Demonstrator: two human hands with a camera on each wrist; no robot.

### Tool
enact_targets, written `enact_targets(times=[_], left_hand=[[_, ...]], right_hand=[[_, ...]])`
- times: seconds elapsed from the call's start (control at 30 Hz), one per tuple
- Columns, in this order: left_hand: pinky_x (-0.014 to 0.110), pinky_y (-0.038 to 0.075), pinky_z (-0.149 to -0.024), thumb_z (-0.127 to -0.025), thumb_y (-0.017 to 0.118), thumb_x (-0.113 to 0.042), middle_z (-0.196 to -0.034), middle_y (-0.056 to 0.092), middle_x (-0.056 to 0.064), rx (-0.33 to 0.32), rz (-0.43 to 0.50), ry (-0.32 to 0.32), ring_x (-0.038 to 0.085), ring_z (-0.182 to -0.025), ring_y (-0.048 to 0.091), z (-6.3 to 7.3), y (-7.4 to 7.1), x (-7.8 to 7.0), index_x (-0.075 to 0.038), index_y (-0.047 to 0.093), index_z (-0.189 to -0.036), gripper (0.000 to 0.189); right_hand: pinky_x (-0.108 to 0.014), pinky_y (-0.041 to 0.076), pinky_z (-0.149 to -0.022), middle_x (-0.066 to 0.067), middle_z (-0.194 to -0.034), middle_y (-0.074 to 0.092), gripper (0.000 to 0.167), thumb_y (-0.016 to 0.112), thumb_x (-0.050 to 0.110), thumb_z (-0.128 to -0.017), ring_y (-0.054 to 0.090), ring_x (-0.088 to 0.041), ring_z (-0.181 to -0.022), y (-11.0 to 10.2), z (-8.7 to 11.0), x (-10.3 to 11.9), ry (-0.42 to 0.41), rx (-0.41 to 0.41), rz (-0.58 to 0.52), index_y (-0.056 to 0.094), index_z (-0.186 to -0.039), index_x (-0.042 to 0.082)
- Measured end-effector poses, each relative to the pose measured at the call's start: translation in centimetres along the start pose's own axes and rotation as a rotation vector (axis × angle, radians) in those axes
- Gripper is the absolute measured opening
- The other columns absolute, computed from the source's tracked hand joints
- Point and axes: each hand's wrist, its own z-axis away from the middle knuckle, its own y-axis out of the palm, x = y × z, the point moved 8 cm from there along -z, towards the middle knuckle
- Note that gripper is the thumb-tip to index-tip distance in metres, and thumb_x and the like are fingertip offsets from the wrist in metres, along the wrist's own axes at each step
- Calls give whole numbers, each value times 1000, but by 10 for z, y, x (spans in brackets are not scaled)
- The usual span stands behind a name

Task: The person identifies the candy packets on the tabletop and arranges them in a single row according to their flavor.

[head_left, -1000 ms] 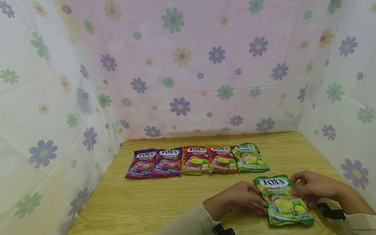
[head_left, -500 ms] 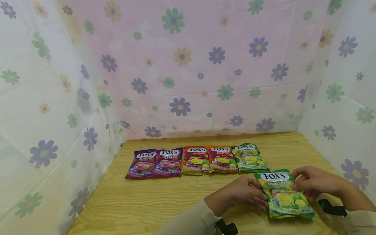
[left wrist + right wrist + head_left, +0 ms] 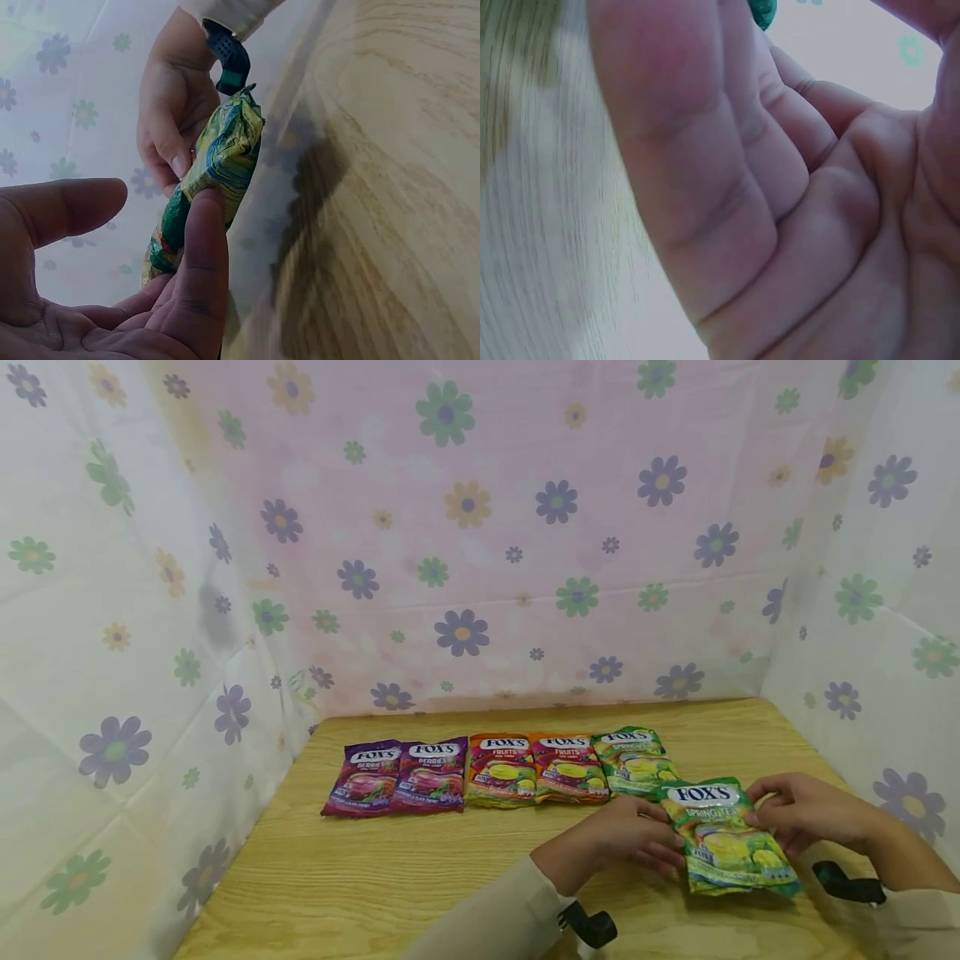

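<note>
A green and yellow Fox's Spring Tea candy bag (image 3: pixel 727 843) hangs tilted between both hands at the right front, raised off the table, with its shadow visible in the left wrist view. My right hand (image 3: pixel 817 814) pinches its right edge, thumb on the front. Nearly straight fingers of my left hand (image 3: pixel 626 839) touch the opposite edge; in the left wrist view the thumb (image 3: pixel 82 206) stands apart from the candy bag (image 3: pixel 225 150). Just behind lies another green Spring Tea bag (image 3: pixel 633 760), its lower corner covered by the held one. The right wrist view shows mostly palm and fingers.
Left of the green bag, two orange-red Fruits bags (image 3: pixel 501 770) (image 3: pixel 570 768) and two purple Berries bags (image 3: pixel 363 778) (image 3: pixel 429 777) lie in a row on the wooden table (image 3: pixel 360 885). Flowered cloth (image 3: pixel 510 568) walls the back and both sides.
Both hands have moved the held candy bag away from me, toward the row, so it now overlaps the rear green bag's lower corner in view. The row itself has not moved.
</note>
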Motion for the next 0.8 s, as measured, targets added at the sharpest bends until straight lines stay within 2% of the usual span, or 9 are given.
enact_targets(times=[0.17,0.37,0.57,0.8], left_hand=[[47,64,-82,-94,73,-10,-98,78,12,-34,-6,10,34,-96,77,-5,-1,-7,-11,65,-123,30],[52,62,-86,-93,72,-7,-96,78,12,-54,-26,42,42,-104,74,-11,-1,-16,-9,63,-126,34],[59,58,-92,-92,72,-6,-93,77,12,-106,-32,91,42,-102,74,-21,-2,-25,-7,64,-129,38],[48,63,-85,-92,71,-4,-96,74,11,-105,-5,127,30,-88,77,-30,-3,-32,-3,61,-135,44]], right_hand=[[-50,62,-65,-16,-106,73,57,54,22,-108,66,-24,-69,-9,-3,0,-5,-40,31,36,-142,-19],[-48,62,-66,-13,-107,72,64,55,23,-107,65,-21,-69,-18,-4,3,-3,-84,57,31,-145,-22],[-45,59,-64,-11,-94,66,68,57,25,-107,58,-16,-65,-25,-6,4,-1,-140,61,27,-147,-21],[-40,57,-63,-4,-78,56,72,56,30,-107,51,-13,-61,-34,-9,3,-4,-242,87,27,-151,-18]])
